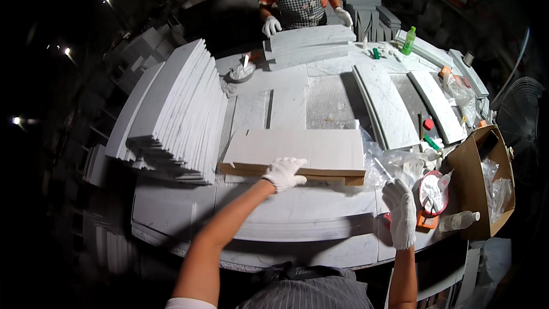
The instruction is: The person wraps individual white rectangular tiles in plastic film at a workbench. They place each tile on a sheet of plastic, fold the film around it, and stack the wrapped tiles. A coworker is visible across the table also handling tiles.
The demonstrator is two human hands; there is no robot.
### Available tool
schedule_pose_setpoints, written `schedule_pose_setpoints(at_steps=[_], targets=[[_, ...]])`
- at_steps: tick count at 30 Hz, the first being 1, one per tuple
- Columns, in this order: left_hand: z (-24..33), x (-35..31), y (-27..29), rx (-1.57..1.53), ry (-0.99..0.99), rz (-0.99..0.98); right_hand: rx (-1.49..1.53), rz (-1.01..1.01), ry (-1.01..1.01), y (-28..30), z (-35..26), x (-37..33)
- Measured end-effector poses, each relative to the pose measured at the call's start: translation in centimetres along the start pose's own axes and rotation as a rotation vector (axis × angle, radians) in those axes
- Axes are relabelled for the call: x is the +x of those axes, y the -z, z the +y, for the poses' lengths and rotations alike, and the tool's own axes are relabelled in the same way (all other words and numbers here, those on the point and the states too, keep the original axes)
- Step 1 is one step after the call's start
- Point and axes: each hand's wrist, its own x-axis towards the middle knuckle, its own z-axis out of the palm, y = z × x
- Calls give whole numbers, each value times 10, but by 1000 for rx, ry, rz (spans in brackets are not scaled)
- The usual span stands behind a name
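Observation:
My left hand (285, 174), in a white knit glove, rests on the near edge of a stack of flat cardboard sheets (297, 147), white on top and brown at the edge. Its fingers lie stretched over the top. My right hand (401, 213), gloved too, is raised over the right of the table with its fingers extended. A thin white stick (382, 168) shows just beyond those fingertips; whether they touch it I cannot tell. Beside this hand stands a red-rimmed bowl (433, 193) of white material. Grey-veined white slabs (303, 226) lie along the near side.
A tall row of slabs (171, 109) leans at left. An open cardboard box (477, 186), a clear bottle (459, 221) and an orange tool (427, 221) are at right. Across the table, a co-worker (300, 0) stands with gloved hands by stacked slabs (311, 46). A green bottle (409, 40) stands far right.

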Motion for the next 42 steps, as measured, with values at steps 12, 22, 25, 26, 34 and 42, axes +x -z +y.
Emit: schedule_pose_setpoints(at_steps=[12, 22, 25, 26, 34, 42], targets=[[38, 41, 40, 331, -218, 581, 455, -216, -407, -66, -17, 28], [101, 12, 81, 443, -559, 876, 575, -154, -93, -98, -29, 59], [105, 8, 84, 472, -635, 932, 593, -156, -76, -94, -37, 53], [108, 5, 86, 493, -639, 928, 681, -154, -94, -92, -36, 53], [143, -12, 111, 499, -601, 1089, 825, -179, 4, -83, -37, 48], [147, -21, 115, 416, -606, 1051, 834, -275, -25, -91, -61, 43]])
